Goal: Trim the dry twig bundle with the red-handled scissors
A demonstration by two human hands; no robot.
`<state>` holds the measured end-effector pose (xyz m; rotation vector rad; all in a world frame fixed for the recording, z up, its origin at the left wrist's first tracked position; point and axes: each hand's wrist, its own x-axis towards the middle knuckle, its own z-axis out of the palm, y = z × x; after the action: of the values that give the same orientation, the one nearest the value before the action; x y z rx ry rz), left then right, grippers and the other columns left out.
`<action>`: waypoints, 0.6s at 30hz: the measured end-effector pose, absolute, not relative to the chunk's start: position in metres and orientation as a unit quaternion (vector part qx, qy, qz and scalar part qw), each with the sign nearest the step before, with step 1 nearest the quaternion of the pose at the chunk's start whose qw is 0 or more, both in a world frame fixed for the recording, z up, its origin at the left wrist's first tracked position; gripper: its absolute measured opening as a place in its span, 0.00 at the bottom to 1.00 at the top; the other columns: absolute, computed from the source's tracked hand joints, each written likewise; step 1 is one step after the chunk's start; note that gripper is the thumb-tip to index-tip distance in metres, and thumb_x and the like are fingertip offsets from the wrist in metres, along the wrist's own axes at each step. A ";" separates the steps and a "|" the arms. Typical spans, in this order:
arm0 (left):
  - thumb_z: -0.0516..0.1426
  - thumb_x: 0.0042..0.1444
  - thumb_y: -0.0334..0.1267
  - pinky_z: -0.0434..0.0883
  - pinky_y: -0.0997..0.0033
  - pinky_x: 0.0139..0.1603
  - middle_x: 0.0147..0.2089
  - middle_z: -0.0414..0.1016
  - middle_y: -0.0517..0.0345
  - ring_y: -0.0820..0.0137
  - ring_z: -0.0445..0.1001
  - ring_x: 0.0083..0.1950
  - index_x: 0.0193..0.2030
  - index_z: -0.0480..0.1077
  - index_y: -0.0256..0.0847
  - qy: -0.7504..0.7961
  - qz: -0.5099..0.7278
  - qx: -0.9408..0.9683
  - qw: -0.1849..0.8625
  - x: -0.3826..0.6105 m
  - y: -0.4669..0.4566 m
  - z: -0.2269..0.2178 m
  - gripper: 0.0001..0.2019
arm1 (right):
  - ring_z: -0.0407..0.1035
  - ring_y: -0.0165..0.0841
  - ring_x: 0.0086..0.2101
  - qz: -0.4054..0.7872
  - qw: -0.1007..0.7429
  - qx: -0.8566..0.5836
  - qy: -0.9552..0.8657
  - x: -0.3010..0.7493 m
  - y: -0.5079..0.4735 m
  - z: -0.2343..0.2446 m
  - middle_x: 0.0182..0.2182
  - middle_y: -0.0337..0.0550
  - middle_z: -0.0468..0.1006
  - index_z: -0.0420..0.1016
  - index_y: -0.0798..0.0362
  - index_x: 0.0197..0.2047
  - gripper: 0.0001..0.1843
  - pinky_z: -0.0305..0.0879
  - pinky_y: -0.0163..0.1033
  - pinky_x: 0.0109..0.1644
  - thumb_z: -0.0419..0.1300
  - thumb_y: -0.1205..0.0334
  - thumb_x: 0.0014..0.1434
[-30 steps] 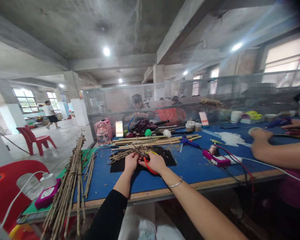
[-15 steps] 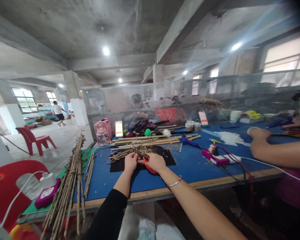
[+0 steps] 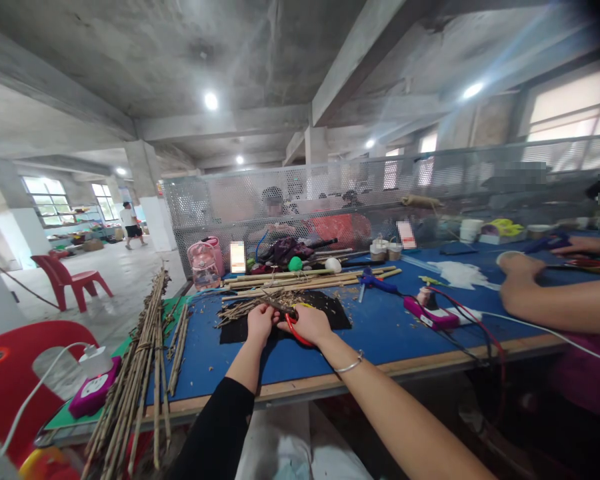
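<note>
Daylight pours in from the windows point(image 3: 575, 113) on the right, blown out white, and throws pale flare streaks across the ceiling point(image 3: 260, 60). Round ceiling lamps point(image 3: 211, 101) add glare. The tabletop point(image 3: 380, 337) is evenly bright, with soft shadows. The left hand point(image 3: 260, 322), right hand point(image 3: 309, 325), twigs point(image 3: 240, 308) and scissors point(image 3: 294, 328) at the middle are sharp. The edges bend and smear, and the top right corner goes dark

One view, head camera: worn on my head, facing forward and a little down over the blue table point(image 3: 380, 333). Near range: my left hand point(image 3: 260, 322) and right hand point(image 3: 310, 325) at centre; ceiling point(image 3: 180, 53) fills the upper half.
</note>
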<state>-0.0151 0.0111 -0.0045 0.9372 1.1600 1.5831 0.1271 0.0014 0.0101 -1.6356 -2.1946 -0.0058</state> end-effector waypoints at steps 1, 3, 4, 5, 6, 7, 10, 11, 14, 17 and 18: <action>0.59 0.42 0.33 0.66 0.79 0.25 0.20 0.69 0.59 0.78 0.67 0.22 0.24 0.69 0.33 0.471 0.643 0.385 0.466 -0.015 0.011 -0.004 0.05 | 0.70 0.39 0.38 -0.005 0.207 -0.581 -0.788 0.127 0.001 0.010 0.35 0.47 0.76 0.69 0.52 0.38 0.32 0.61 0.38 0.38 0.50 0.32 0.45; 0.59 0.42 0.33 0.66 0.79 0.25 0.19 0.69 0.59 0.78 0.66 0.21 0.24 0.69 0.33 0.467 0.638 0.391 0.471 -0.014 0.011 -0.004 0.05 | 0.70 0.39 0.38 -0.009 0.217 -0.574 -0.790 0.127 0.002 0.010 0.35 0.46 0.75 0.69 0.52 0.37 0.31 0.60 0.38 0.39 0.50 0.33 0.45; 0.59 0.42 0.33 0.66 0.79 0.25 0.19 0.69 0.59 0.79 0.66 0.21 0.24 0.69 0.33 0.464 0.637 0.392 0.475 -0.014 0.011 -0.004 0.05 | 0.69 0.38 0.38 -0.010 0.220 -0.573 -0.789 0.127 0.002 0.010 0.35 0.46 0.75 0.69 0.52 0.37 0.30 0.60 0.38 0.39 0.51 0.33 0.45; 0.59 0.42 0.34 0.65 0.79 0.24 0.19 0.69 0.60 0.79 0.66 0.20 0.25 0.69 0.33 0.462 0.635 0.392 0.479 -0.014 0.011 -0.004 0.05 | 0.69 0.38 0.38 -0.009 0.223 -0.573 -0.788 0.127 0.002 0.010 0.36 0.46 0.75 0.69 0.52 0.37 0.30 0.60 0.38 0.39 0.50 0.33 0.46; 0.59 0.42 0.34 0.65 0.79 0.24 0.19 0.68 0.60 0.79 0.65 0.20 0.25 0.69 0.33 0.458 0.635 0.392 0.483 -0.013 0.010 -0.003 0.05 | 0.69 0.38 0.38 -0.008 0.224 -0.574 -0.788 0.128 0.002 0.010 0.35 0.46 0.75 0.69 0.51 0.37 0.30 0.60 0.38 0.39 0.50 0.34 0.46; 0.60 0.42 0.34 0.65 0.79 0.24 0.19 0.68 0.60 0.79 0.65 0.20 0.26 0.69 0.33 0.455 0.635 0.392 0.485 -0.013 0.010 -0.003 0.06 | 0.69 0.38 0.38 -0.008 0.226 -0.575 -0.787 0.128 0.002 0.011 0.35 0.46 0.75 0.69 0.51 0.37 0.29 0.60 0.37 0.38 0.50 0.34 0.47; 0.60 0.42 0.35 0.65 0.79 0.24 0.19 0.68 0.61 0.79 0.65 0.20 0.26 0.70 0.34 0.446 0.638 0.393 0.489 -0.013 0.008 -0.002 0.06 | 0.70 0.37 0.36 -0.003 0.222 -0.576 -0.786 0.128 0.001 0.012 0.34 0.45 0.76 0.69 0.51 0.36 0.29 0.60 0.37 0.36 0.49 0.33 0.47; 0.60 0.42 0.35 0.65 0.80 0.24 0.20 0.69 0.60 0.79 0.65 0.20 0.26 0.70 0.34 0.444 0.639 0.393 0.490 -0.012 0.008 -0.001 0.06 | 0.70 0.37 0.35 -0.001 0.220 -0.578 -0.786 0.128 0.001 0.013 0.33 0.44 0.76 0.69 0.51 0.36 0.29 0.60 0.37 0.36 0.49 0.33 0.47; 0.60 0.43 0.37 0.65 0.80 0.23 0.21 0.70 0.59 0.79 0.66 0.21 0.28 0.71 0.34 0.444 0.637 0.395 0.491 -0.011 0.005 0.001 0.08 | 0.70 0.37 0.36 0.005 0.211 -0.586 -0.783 0.129 0.001 0.015 0.33 0.44 0.76 0.69 0.51 0.35 0.29 0.60 0.36 0.36 0.49 0.33 0.47; 0.60 0.42 0.37 0.65 0.80 0.23 0.22 0.70 0.58 0.78 0.66 0.21 0.28 0.71 0.34 0.452 0.635 0.390 0.490 -0.011 0.005 0.001 0.08 | 0.70 0.37 0.36 0.012 0.202 -0.587 -0.784 0.128 0.001 0.015 0.34 0.44 0.76 0.70 0.51 0.36 0.29 0.60 0.35 0.36 0.48 0.33 0.47; 0.60 0.42 0.37 0.65 0.80 0.23 0.22 0.70 0.58 0.78 0.67 0.22 0.27 0.71 0.34 0.455 0.636 0.386 0.490 -0.011 0.005 0.001 0.07 | 0.70 0.37 0.36 0.014 0.199 -0.585 -0.786 0.128 0.001 0.015 0.34 0.44 0.76 0.70 0.51 0.36 0.30 0.60 0.35 0.36 0.48 0.33 0.47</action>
<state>-0.0110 0.0051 0.0007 0.9368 1.1056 1.5447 0.1282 0.0010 0.0151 -1.6369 -2.1977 0.0391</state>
